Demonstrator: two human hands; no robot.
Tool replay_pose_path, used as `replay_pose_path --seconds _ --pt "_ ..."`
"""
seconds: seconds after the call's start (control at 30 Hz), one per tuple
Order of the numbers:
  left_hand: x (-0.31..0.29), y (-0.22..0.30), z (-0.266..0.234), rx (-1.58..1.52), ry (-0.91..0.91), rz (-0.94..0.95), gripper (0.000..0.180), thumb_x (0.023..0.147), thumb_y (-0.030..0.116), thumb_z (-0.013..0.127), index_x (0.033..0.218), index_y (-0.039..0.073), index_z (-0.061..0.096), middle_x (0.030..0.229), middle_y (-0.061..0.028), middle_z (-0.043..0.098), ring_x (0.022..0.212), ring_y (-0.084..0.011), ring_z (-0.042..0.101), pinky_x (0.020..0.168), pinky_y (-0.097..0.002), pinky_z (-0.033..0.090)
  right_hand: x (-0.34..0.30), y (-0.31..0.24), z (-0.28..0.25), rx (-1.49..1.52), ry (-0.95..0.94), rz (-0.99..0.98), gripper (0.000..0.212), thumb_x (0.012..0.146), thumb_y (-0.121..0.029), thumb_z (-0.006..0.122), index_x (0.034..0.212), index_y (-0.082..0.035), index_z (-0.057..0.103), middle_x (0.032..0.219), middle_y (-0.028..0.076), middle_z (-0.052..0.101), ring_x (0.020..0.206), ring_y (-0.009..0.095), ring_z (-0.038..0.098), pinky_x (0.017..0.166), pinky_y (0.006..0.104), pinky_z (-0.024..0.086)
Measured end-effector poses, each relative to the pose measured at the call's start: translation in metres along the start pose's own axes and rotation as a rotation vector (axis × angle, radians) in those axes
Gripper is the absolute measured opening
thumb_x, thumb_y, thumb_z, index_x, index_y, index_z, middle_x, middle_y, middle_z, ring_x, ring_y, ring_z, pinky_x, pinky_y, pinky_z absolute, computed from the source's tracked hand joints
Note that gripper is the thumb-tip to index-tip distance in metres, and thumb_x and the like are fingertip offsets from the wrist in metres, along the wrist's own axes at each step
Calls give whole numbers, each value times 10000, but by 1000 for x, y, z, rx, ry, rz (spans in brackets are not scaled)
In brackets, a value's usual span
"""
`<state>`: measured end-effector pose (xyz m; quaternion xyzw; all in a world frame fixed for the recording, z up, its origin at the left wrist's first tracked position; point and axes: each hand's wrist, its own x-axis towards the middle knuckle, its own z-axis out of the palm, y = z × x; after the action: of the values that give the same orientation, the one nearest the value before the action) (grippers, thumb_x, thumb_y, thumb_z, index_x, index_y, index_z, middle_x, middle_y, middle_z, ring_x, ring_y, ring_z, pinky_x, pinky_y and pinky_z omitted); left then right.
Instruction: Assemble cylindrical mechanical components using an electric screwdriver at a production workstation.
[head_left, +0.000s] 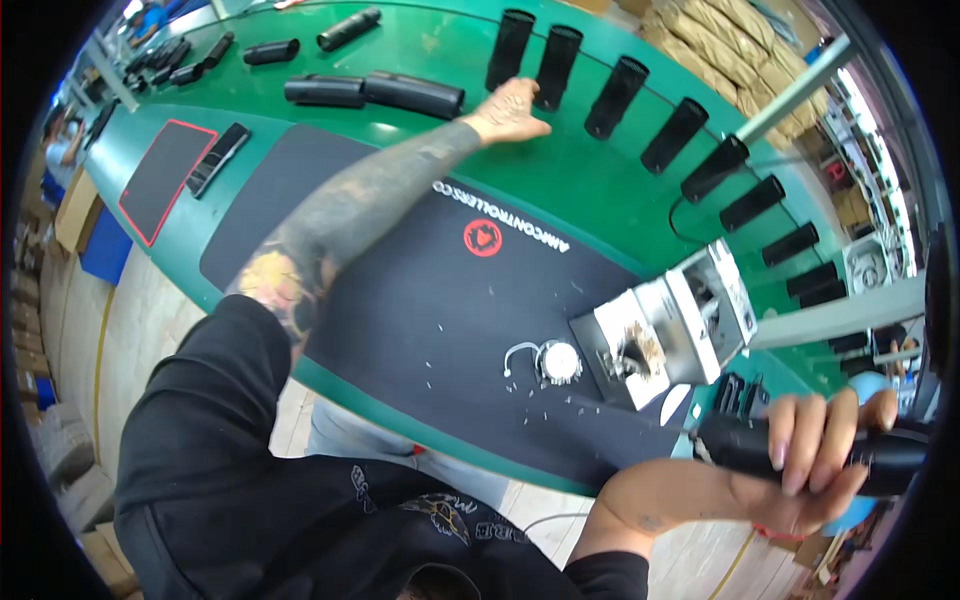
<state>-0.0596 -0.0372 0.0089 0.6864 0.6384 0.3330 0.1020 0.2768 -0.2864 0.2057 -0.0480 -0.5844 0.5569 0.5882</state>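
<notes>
Fingers (800,440) of right hand (815,465) are wrapped tight round a black tube (880,455), held off the bench's near right edge. Left hand (508,110) is stretched out, fingers loosely curled against an upright tube (556,66) on the green bench (560,170).

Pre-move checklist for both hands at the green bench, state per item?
1. Left hand reaches the upright black cylindrical tube in the row: ok, fingers beside its base.
2. Left-hand grip closed on it: cannot tell.
3. Right hand wrapped around the black cylindrical handle: ok.
4. Dark rubber work mat free of debris: not ok, pale shavings near the grey metal box fixture.
</notes>
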Motion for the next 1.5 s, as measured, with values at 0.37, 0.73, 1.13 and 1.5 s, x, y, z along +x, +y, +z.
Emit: replay_pose_path --seconds 0.37,0.73,1.13,1.5 --pt "102 -44 51 -168 396 -382 840 622 429 740 1108 -163 395 1060 -270 531 1039 -346 520 902 -378 428 3 -16 -2 40 76 -245 714 725 -225 739 1278 -4 345 923 29 401 825 105 445 721 263 425" --pt "-104 65 20 -764 92 3 703 615 151 741 1193 -7 372 998 -158 558 933 -196 562 786 -318 469 -15 -24 -3 40 8 -348 575 799 -203 669 1241 -3 362 637 -33 463 548 53 463 601 222 375" --pt "-183 91 13 -563 28 472 538 632 115 773 1092 78 497 1053 -82 559 990 -233 553 869 -343 435 -28 18 23 -11 84 -486 255 778 -191 607 1005 -116 520 658 -70 515 569 61 487 645 238 381" --pt "-185 95 19 -510 89 473 584 574 147 809 1067 94 500 1017 -66 549 966 -235 541 849 -347 393 -4 82 31 -330 -58 -298 253 790 -108 454 1040 -136 426 623 -18 394 531 112 411 604 304 355"
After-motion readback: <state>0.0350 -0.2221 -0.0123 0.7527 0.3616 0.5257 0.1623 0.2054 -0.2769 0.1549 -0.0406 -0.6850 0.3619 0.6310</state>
